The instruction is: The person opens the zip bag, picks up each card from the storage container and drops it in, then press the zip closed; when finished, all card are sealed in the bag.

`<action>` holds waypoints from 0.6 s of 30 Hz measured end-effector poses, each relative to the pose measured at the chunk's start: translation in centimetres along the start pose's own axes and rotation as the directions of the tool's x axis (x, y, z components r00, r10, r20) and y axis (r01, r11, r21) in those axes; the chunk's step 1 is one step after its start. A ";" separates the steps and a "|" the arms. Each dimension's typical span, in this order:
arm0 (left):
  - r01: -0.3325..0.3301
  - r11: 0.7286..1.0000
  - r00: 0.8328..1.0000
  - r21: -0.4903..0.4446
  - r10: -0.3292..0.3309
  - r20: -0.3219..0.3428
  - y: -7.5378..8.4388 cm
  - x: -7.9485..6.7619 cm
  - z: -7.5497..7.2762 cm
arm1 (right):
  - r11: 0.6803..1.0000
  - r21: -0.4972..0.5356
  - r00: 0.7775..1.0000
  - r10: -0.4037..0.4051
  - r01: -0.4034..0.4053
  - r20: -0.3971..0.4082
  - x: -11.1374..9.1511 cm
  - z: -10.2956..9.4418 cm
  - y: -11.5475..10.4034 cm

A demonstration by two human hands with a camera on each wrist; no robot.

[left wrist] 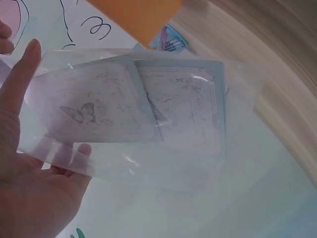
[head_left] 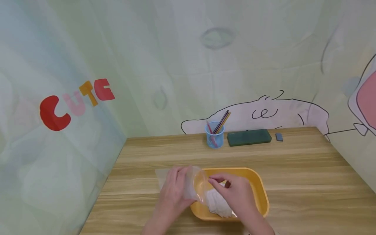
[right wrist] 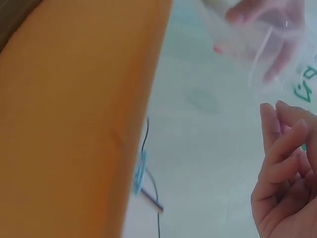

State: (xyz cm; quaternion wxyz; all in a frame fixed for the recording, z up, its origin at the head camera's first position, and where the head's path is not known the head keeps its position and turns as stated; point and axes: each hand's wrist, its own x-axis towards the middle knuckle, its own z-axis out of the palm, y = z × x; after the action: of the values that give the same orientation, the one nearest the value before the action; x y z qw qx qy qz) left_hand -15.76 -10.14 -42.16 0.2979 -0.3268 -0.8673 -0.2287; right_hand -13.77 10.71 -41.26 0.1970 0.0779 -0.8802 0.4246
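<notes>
My left hand (head_left: 173,187) grips a clear plastic bag (left wrist: 193,173) round its sides, and the bag's mouth gapes toward the right. Two overlapping pale cards (left wrist: 114,101) with grey-blue edges and butterfly prints lie inside it. Close by the mouth is my right hand (head_left: 235,189), its fingers curled and thumb and fingertips together; nothing shows between them in the right wrist view. Under both hands sits a yellow tray (head_left: 259,186). In the tray lies a white pile (head_left: 218,202) with an uneven edge, partly covered by the right hand; its kind is unclear.
Behind the tray, on the wooden table (head_left: 147,153), stands a blue pencil cup (head_left: 215,140) with several pencils. To its right lie a dark green case (head_left: 249,137) and a small blue-grey block (head_left: 279,137). Printed curtains hang at the back and sides.
</notes>
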 end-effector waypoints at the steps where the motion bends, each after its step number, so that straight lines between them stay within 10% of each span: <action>1: 0.015 1.000 1.000 0.002 -0.015 -0.004 -0.1 -0.1 -0.1 | 1.000 -0.020 1.000 0.017 -0.017 -0.008 0.0 -0.4 0.5; 6: 0.057 0.998 0.998 0.027 -0.057 -0.011 -0.8 -0.6 -0.5 | 0.975 -0.194 0.990 0.124 -0.109 0.067 -0.1 -1.7 3.4; 11: 0.080 0.995 0.997 0.067 -0.080 -0.008 -1.4 -1.0 -0.9 | 0.937 -0.294 0.932 0.265 -0.189 0.246 -0.9 -1.8 5.8; 18: 0.089 0.993 0.996 0.083 -0.090 0.000 -1.6 -1.2 -1.3 | 0.930 -0.320 0.898 0.289 -0.181 0.333 -1.6 -0.6 8.3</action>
State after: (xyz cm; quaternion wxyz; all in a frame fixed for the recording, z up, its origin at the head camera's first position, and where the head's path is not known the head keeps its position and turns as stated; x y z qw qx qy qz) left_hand -15.68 -12.58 -42.34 0.2989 -0.2755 -0.8903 -0.2052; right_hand -14.65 16.34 -47.58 -0.0186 0.0207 -0.9556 0.2932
